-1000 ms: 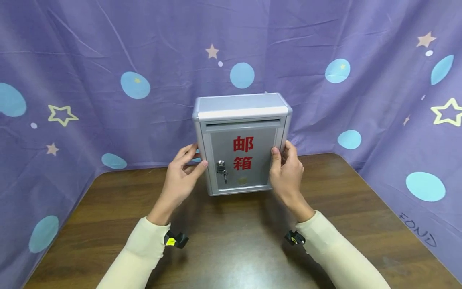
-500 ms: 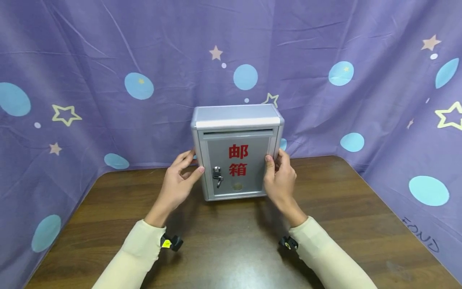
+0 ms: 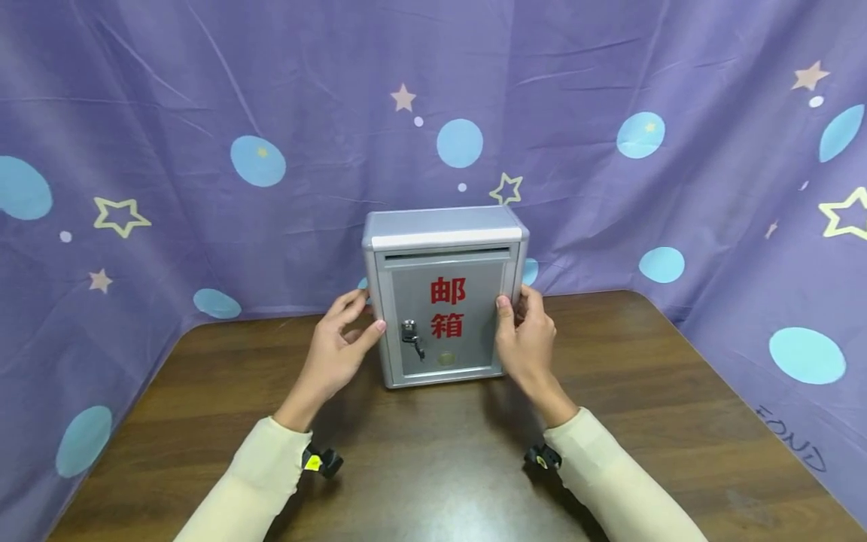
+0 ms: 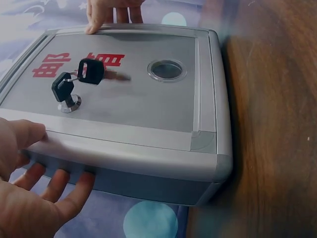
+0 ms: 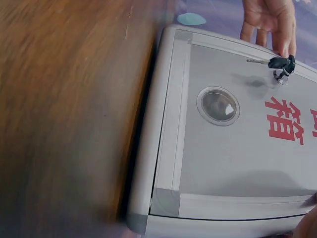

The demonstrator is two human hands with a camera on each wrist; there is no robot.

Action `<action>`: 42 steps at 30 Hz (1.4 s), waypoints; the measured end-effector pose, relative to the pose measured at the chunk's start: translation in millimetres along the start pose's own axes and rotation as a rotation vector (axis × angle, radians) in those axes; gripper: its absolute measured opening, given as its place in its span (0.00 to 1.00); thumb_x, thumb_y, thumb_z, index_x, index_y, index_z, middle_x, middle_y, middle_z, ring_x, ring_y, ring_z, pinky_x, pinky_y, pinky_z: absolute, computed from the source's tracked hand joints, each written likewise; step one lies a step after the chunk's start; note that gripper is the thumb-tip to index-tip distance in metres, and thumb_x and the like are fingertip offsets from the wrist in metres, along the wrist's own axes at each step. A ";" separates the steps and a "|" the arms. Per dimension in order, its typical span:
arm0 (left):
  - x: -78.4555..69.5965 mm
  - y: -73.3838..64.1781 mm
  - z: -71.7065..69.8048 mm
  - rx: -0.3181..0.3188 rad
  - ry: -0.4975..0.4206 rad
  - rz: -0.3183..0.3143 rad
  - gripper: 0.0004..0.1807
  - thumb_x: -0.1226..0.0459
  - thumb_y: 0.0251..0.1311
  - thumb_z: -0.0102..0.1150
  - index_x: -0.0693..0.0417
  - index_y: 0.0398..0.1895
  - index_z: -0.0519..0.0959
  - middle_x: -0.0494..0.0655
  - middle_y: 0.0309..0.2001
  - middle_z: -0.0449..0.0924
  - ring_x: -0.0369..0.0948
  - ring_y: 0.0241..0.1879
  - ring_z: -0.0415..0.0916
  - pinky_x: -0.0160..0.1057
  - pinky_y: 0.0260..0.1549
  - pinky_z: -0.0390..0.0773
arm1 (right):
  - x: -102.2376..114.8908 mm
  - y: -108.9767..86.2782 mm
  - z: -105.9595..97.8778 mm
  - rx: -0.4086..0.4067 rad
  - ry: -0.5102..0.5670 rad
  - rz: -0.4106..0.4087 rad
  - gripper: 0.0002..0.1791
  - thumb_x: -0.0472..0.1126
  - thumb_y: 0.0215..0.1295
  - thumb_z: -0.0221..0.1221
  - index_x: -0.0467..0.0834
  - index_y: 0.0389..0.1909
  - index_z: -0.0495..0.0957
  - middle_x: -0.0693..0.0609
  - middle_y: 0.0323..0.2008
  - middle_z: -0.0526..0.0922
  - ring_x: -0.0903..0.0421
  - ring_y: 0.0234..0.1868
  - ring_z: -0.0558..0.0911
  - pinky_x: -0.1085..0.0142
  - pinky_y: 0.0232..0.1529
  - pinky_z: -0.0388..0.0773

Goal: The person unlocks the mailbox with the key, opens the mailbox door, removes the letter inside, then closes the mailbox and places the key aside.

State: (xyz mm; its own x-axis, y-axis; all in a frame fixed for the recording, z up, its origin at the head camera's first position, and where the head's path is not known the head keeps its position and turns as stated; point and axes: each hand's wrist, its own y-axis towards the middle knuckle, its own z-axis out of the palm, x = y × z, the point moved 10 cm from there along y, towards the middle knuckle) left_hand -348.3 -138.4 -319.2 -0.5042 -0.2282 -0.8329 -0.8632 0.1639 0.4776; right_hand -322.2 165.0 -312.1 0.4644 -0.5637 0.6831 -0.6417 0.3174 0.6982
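Note:
A silver metal mailbox (image 3: 477, 324) with red lettering stands upright, held between my two hands at the middle of the head view. My left hand (image 3: 335, 350) grips its left edge, thumb at the front rim and fingers along the side. On the other edge my right hand (image 3: 527, 339) holds it, thumb on the front face and fingers around the side. Keys (image 4: 91, 71) hang from the lock on the door's left part. Near the door's bottom is a small round window (image 5: 218, 106). Whether the base touches the table, I cannot tell.
Under the mailbox lies a brown wooden table (image 3: 433, 467), its rear edge just behind. A purple curtain (image 3: 325, 98) printed with stars and blue ovals hangs at the back and both sides. Each wrist carries a small black camera mount (image 3: 325, 461).
The mailbox has come down toward the table and shifted slightly left, with both hands keeping hold of it. The dangling key has swung.

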 end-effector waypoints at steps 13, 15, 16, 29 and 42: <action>-2.6 -2.2 -3.3 -0.107 -0.073 0.001 0.31 0.72 0.62 0.69 0.65 0.69 0.72 0.52 0.65 0.74 0.47 0.57 0.77 0.34 0.50 0.84 | -6.4 3.5 -2.7 0.053 -0.087 0.120 0.18 0.48 0.68 0.60 0.41 0.52 0.75 0.44 0.43 0.87 0.48 0.39 0.87 0.49 0.41 0.81; -2.4 -2.8 -3.1 -0.104 -0.081 -0.005 0.31 0.71 0.63 0.68 0.64 0.70 0.72 0.51 0.65 0.74 0.46 0.57 0.77 0.34 0.50 0.84 | -6.6 4.2 -2.7 0.059 -0.087 0.115 0.19 0.50 0.69 0.60 0.41 0.52 0.75 0.44 0.43 0.87 0.48 0.40 0.87 0.49 0.40 0.82; -2.3 -3.0 -2.7 -0.101 -0.084 -0.008 0.31 0.71 0.63 0.68 0.63 0.70 0.72 0.50 0.65 0.74 0.46 0.57 0.77 0.34 0.50 0.84 | -6.6 4.7 -2.9 0.060 -0.084 0.113 0.20 0.51 0.69 0.60 0.41 0.53 0.75 0.44 0.43 0.86 0.47 0.40 0.87 0.49 0.41 0.82; -4.0 -2.9 -1.6 -0.095 -0.139 -0.017 0.30 0.72 0.63 0.68 0.64 0.69 0.72 0.52 0.65 0.73 0.48 0.58 0.76 0.35 0.48 0.85 | 25.1 2.5 -12.9 -0.052 0.035 0.000 0.28 0.42 0.68 0.63 0.38 0.65 0.69 0.41 0.53 0.76 0.48 0.44 0.79 0.57 0.42 0.77; -2.7 -3.2 -2.9 -0.113 -0.155 -0.035 0.30 0.73 0.63 0.68 0.65 0.69 0.72 0.54 0.64 0.73 0.48 0.57 0.75 0.34 0.50 0.84 | 66.3 -14.9 -8.1 -0.110 0.015 -0.294 0.23 0.39 0.65 0.63 0.33 0.57 0.74 0.37 0.52 0.76 0.40 0.51 0.72 0.55 0.51 0.70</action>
State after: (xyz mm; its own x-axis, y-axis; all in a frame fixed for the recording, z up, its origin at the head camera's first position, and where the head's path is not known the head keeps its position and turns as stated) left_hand -344.3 -141.1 -317.7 -0.4714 -0.0801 -0.8783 -0.8819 0.0475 0.4691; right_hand -276.8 129.1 -275.5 0.6299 -0.6325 0.4508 -0.4087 0.2237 0.8848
